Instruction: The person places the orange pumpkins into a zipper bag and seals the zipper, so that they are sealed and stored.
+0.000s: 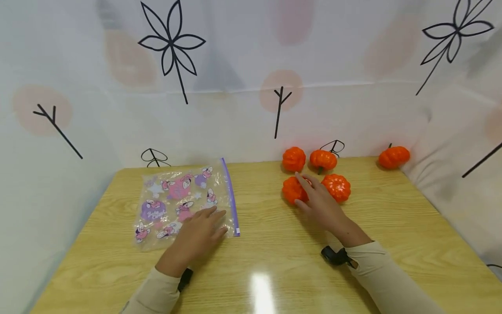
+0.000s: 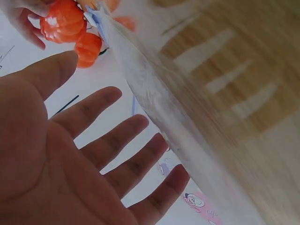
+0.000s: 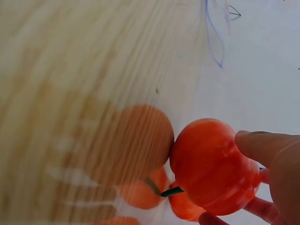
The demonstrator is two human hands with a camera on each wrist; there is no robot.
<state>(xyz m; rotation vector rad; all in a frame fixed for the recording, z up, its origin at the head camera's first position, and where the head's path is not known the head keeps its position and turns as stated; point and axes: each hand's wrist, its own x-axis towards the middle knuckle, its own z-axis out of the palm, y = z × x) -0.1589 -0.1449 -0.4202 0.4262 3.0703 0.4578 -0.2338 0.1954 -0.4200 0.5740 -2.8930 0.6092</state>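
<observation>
A clear zip bag [image 1: 176, 205] with pink and purple cartoon prints and a purple slider edge lies flat on the left of the table. Over its lower right part hovers my left hand [image 1: 200, 231], palm down with fingers spread; the left wrist view shows nothing in the palm [image 2: 51, 154]. My right hand [image 1: 323, 209] is at the front-left small orange pumpkin [image 1: 292, 190], thumb on its near side and fingers around its far side. In the right wrist view the thumb [image 3: 262, 147] touches this glossy pumpkin [image 3: 211, 166], which sits on the table.
Another pumpkin [image 1: 336, 188] lies just right of the held one. Behind stand two more, a round pumpkin [image 1: 293, 159] and a green-stemmed pumpkin [image 1: 323, 160]. A single pumpkin [image 1: 394, 157] is at the back right corner. Patterned white cloth [image 1: 243, 117] rises behind the wooden table [image 1: 266, 244].
</observation>
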